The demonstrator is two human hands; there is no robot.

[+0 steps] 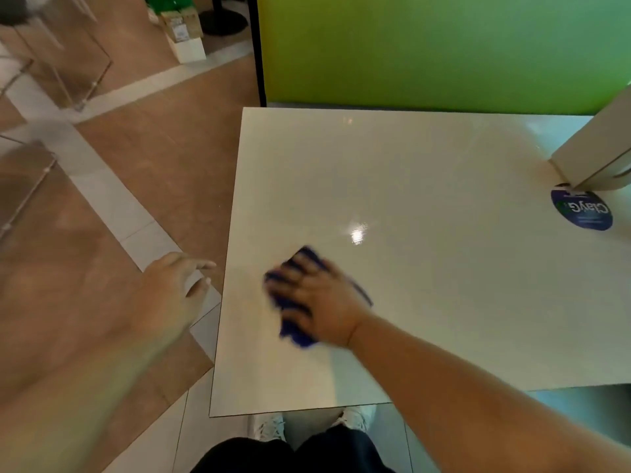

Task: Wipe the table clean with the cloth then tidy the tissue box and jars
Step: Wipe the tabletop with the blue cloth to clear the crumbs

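I see my right hand [319, 295] flat on the cloth [290, 322], near the worktop's [426, 172] front-left corner. My left hand [170, 288] hangs left of the worktop, over the floor [143, 172]. A round sticker [582, 210] lies far right, a box [594, 155] just behind it.

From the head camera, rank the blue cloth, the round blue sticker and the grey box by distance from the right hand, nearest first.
1. Blue cloth: directly under the right hand, pressed onto the table near its left edge.
2. Round blue sticker: on the tabletop, far right.
3. Grey box: just beyond the sticker, at the right edge of the view.
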